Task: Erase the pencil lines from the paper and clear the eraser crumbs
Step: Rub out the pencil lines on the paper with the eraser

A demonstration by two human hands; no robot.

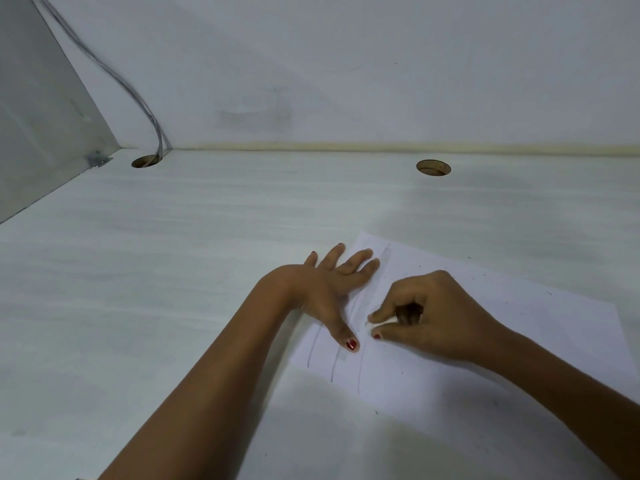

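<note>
At your far left a grey flat side panel (41,109) stands against the white wall (346,64), with a small metal bracket (98,158) at its foot. Just right of it a thin grey cable (114,74) runs down the wall and drops into a round cut-out hole (146,161) at the back of the white wood-grain desk (138,289). Nearer you, your left forearm reaches in from the lower left. Your left hand (329,289) lies flat with its fingers spread wide. Its thumb and longer fingers press on the left edge of the white sheet of paper (519,341), and its outer fingers rest on the desk. The paper lies skewed on the desk in front of you, right of centre, and its near part is in shadow. Thin grey pencil lines (335,367) run up the sheet's left part, and your left thumb lies across them. A fainter, smudged stretch continues toward the paper's far corner. Just right of that thumb, your right hand (440,317) sits on the paper with its fingers curled. Its forefinger and thumb tips are pinched close together, and you cannot tell what they hold. This hand covers the middle of the sheet. Tiny dark eraser crumbs (420,266) speckle the paper around and beyond it. Farther back, a second round cut-out hole (433,167) sits near the wall.
</note>
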